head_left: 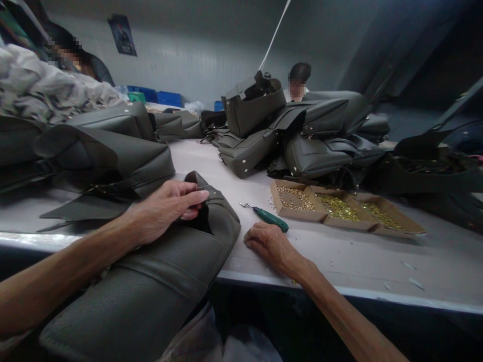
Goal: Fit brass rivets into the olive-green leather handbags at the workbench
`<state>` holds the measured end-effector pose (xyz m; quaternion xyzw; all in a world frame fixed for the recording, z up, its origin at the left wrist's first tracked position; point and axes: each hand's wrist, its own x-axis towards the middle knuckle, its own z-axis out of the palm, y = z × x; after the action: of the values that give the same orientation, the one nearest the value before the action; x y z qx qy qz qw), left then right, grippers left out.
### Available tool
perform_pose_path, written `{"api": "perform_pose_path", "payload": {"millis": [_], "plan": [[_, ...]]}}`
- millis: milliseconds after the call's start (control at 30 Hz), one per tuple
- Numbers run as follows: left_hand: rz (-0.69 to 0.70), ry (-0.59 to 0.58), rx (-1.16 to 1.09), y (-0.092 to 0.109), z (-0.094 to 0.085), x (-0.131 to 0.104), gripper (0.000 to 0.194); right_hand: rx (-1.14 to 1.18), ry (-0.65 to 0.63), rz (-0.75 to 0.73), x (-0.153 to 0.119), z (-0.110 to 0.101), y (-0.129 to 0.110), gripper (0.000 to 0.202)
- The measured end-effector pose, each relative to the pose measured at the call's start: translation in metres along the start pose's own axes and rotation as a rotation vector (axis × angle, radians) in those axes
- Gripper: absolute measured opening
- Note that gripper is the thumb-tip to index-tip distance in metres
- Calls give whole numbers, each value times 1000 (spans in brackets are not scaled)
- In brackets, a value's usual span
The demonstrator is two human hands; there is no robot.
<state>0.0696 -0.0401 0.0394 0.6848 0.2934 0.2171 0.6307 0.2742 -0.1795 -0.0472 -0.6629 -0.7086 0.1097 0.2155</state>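
A dark bag was observed at the near edge of the table, its far end over the tabletop and its near end extended towards the person's body. The far end was gripped by the left hand, with thumb and fingers pinched beside the bag's dark opening. The right hand was found on the table with its fingers curled under; whether anything was held inside it could not be told.

A green-handled tool was noted just beyond the right hand, its hooked metal tip pointed to the left. Three cardboard boxes were recorded in a joined row to the right, small metallic pieces being contained in each. Stacked bags were sited behind the boxes, and further bags were seen at left. Two other people were noted in the background.
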Motion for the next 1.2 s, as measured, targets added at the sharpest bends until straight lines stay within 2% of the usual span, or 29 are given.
{"api": "perform_pose_path", "payload": {"millis": [133,233,400,467,567,700,1200], "plan": [[7,-22,-37,-1,2,-3,30,-44,37,-4,-6,7,0,16],[15,-44,-87,-3,5,-5,33,-27,99,-16,-5,3,-1,15],[41,-113,-182,-9,7,-5,31,283,404,2,12,-28,-24,7],[56,-127,-221,-10,8,-5,31,378,470,-45,25,-38,-38,7],[71,-125,-271,-13,10,-5,32,446,461,-123,45,-42,-54,6],[95,-133,-345,-16,12,-4,33,423,427,-182,62,-37,-62,6],[55,-115,-357,-24,10,-4,34,277,404,-274,65,-42,-65,8]]}}
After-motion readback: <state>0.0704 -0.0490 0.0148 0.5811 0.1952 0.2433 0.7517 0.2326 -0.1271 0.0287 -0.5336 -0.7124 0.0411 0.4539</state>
